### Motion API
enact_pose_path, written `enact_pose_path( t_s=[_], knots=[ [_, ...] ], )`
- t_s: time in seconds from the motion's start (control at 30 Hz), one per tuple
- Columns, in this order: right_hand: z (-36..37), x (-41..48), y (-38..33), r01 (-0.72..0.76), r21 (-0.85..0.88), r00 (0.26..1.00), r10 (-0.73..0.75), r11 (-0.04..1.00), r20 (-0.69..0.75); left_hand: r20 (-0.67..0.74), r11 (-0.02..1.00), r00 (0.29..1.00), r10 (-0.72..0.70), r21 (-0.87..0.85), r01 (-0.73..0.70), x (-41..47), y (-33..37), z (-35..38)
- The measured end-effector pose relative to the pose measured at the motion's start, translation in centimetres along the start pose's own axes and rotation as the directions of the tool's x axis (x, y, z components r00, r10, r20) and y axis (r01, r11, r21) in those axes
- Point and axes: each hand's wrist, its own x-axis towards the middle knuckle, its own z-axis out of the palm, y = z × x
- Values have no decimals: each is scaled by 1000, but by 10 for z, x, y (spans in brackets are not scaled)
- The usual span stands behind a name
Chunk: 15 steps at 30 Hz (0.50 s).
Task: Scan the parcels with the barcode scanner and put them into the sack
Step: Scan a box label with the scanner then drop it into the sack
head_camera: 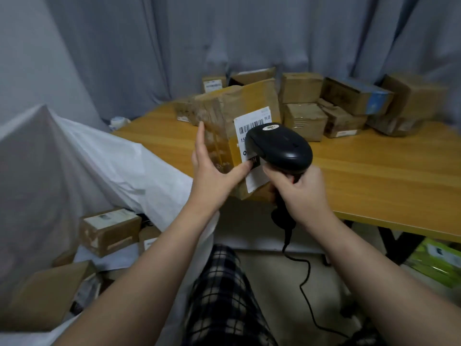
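1. Left hand (212, 168): grasps the parcel (239, 126) from its left side, fingers flat up the taped face, thumb pressed on the shipping label (253, 146). The parcel is held tilted above the near edge of the table (374, 171), label toward the person.
2. Right hand (303, 193): clenched around the handle of the barcode scanner (279, 146). The scanner head sits just in front of the label and covers part of the barcode; its cable (305, 278) hangs to the floor.
3. Key relation: the sack (82, 156) lies to the left of and below the parcel, its open mouth beside the left forearm. The left hand is the nearer one; judged so, it carries the parcel over.
4. Long axis: the parcel stands roughly upright, leaning left.
5. Clearance: open room exists between table edge and sack. Boxes in the sack (109, 231) already occupy its lower part.
6. Remaining parcels (349, 106) stand well apart, along the table's far side.
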Motion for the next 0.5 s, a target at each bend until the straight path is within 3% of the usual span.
enact_pose_path(
  t_s=[0.17, 0.3, 0.4, 0.5],
  knots=[
    [51, -6, -6, -73, 31, 982, 66, 997, 176, -237, 981, 971, 29, 193, 18, -35, 8, -76],
    [93, -10, -3, -123, -40, 956, 129, 992, 263, -361, 883, 932, 0, 438, 170, -47, 9, -138],
    [116, -14, 0, -130, -107, 935, 158, 986, 319, -382, 651, 922, -62, 685, 327, -49, -3, -176],
    [130, -17, 5, -117, -184, 920, 176, 976, 351, -342, 372, 892, -294, 819, 437, -51, -28, -197]
  ],
)
